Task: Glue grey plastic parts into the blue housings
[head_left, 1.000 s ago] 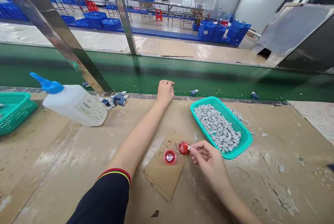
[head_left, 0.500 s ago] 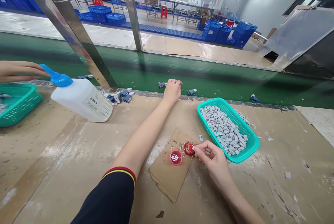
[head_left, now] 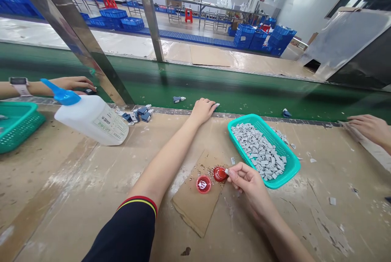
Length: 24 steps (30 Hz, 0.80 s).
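My left hand (head_left: 202, 112) reaches to the near edge of the green conveyor belt (head_left: 146, 78). Its fingers are closed over a small blue-grey plastic part (head_left: 216, 106), whose pale tip sticks out on the right. Between thumb and fingers of my right hand (head_left: 249, 182) is a small grey plastic piece (head_left: 226, 171), held at an open red dish (head_left: 219, 174). A second round dish (head_left: 203, 184) with glossy red contents lies beside it on a cardboard piece (head_left: 197, 213). To the right stands a green basket (head_left: 233, 144) of small grey pieces (head_left: 259, 148).
A white bottle with a blue nozzle (head_left: 94, 119) stands left, beside a pile of blue-grey parts (head_left: 139, 114). Co-workers' hands are at the belt, one left (head_left: 71, 84), one right (head_left: 371, 128). Another green basket (head_left: 24, 125) sits far left. A metal post (head_left: 76, 38) rises nearby.
Parts on the belt have shifted left. My left hand has closed over one part. The left co-worker's hand has moved right onto a part; another hand has appeared at right.
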Motion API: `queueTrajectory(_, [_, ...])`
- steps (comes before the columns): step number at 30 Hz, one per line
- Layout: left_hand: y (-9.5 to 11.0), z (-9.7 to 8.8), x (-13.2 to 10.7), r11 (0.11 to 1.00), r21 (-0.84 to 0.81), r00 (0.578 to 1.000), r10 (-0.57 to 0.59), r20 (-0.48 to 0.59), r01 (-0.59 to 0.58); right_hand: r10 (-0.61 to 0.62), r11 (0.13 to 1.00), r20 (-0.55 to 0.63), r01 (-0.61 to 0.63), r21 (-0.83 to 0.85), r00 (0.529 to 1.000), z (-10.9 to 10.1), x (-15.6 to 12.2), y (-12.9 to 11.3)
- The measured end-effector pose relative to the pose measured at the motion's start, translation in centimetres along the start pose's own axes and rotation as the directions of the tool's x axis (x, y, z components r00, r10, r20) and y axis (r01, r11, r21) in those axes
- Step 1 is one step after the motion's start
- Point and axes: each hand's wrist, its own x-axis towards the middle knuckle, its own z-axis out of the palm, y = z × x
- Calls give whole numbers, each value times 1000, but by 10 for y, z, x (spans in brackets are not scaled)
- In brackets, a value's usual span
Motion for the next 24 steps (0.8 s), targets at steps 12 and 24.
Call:
queueTrajectory(12, [-7,-2,9,882,-456,972,-200,-127,121,-43,997,16,44,-61,999,0,3,0])
queueTrajectory(24, [62,-67,-79,101,-966,947,-247,207,237,-259,955,-4,257,147,966,0,-7,-16])
